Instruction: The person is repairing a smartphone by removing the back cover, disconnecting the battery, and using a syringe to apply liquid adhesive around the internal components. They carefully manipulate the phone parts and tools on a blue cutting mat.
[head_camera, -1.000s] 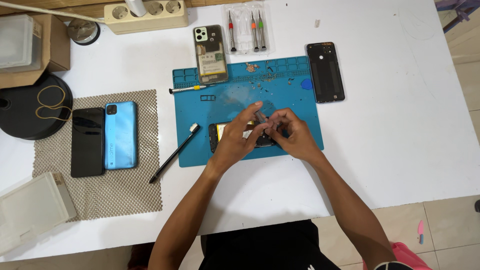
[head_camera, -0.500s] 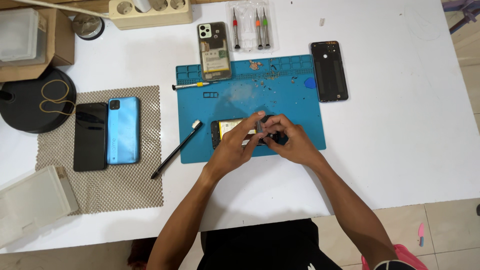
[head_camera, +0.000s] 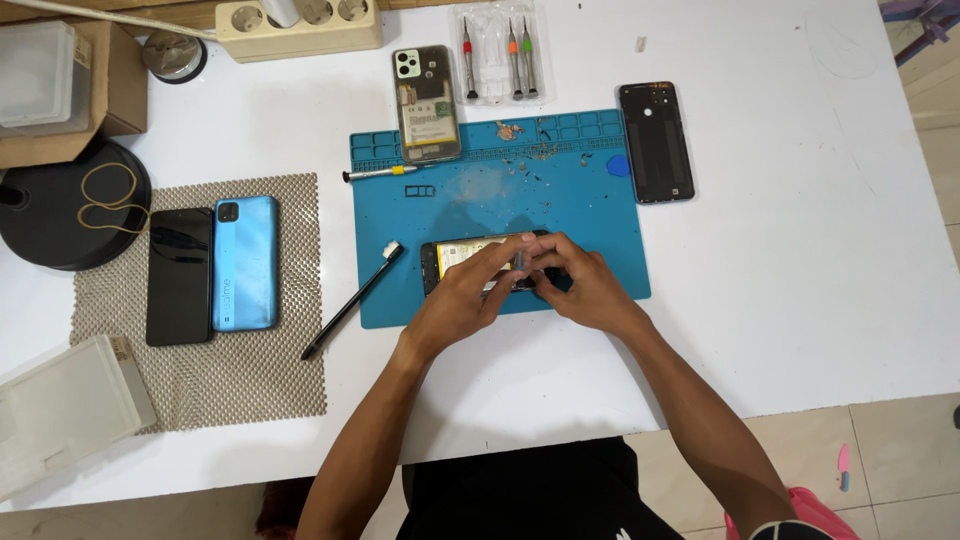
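An opened phone with its back removed lies flat on the blue work mat, near the mat's front edge. My left hand rests over the phone's middle with fingers curled down onto it. My right hand meets it from the right, fingertips pinched on a small part over the phone. What sits between the fingertips is too small to make out. A black brush lies across the mat's left edge.
A second phone in a clear case, a screwdriver and a black back cover surround the mat. Screwdriver set at the back. Two phones lie on a mesh pad at left. Boxes and a black stand at left.
Both hands have lowered and closed in over the phone; the small tool seen raised in the right hand a second ago is now hidden between the fingers.
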